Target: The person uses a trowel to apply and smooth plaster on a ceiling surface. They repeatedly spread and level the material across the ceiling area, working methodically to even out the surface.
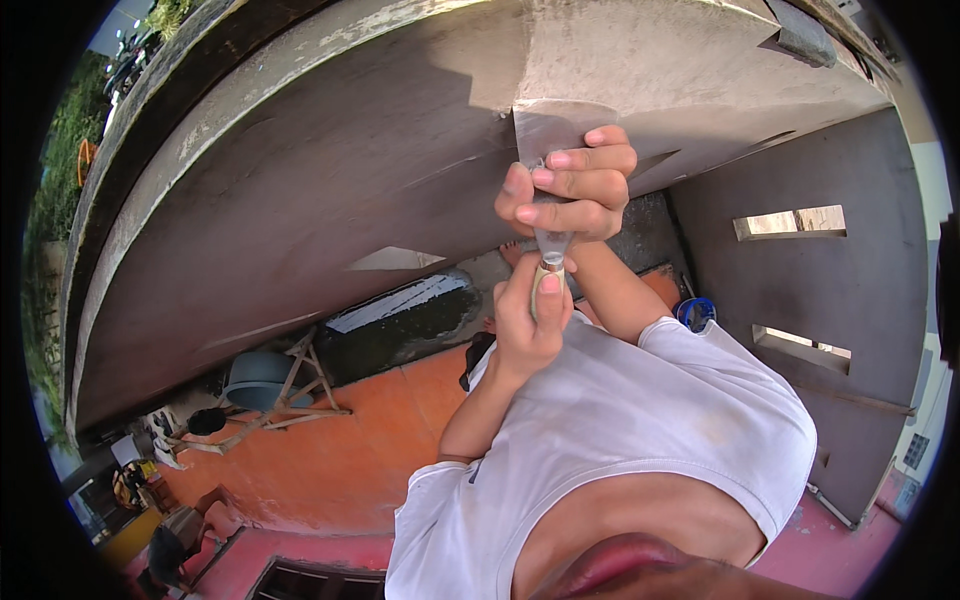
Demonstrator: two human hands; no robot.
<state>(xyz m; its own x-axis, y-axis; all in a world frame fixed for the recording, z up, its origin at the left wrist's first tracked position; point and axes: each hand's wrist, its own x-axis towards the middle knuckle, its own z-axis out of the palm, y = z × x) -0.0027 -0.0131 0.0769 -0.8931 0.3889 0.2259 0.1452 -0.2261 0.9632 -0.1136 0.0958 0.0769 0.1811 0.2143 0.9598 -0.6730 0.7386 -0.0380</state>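
Observation:
A putty knife (553, 243) with a pale handle and a metal blade stands upright in front of my chest. My left hand (530, 315) is closed around its handle, thumb along the front. Above it, my right hand (585, 185) is closed over the blade, its thumb on the left and its fingers bent across the front. A small pale bit shows by the right fingertips, too small to name. The blade's broad upper part (548, 125) shows above the fingers, in front of the grey plastered wall (400, 150); I cannot tell whether it touches the wall.
Slotted openings pierce the grey side wall (800, 290) at right. A blue bucket (695, 313) stands near its foot. Left, a grey basin (265, 380) rests on a wooden stand (300, 385) beside a dark wet trough (400, 325). Another person (175, 540) is at lower left.

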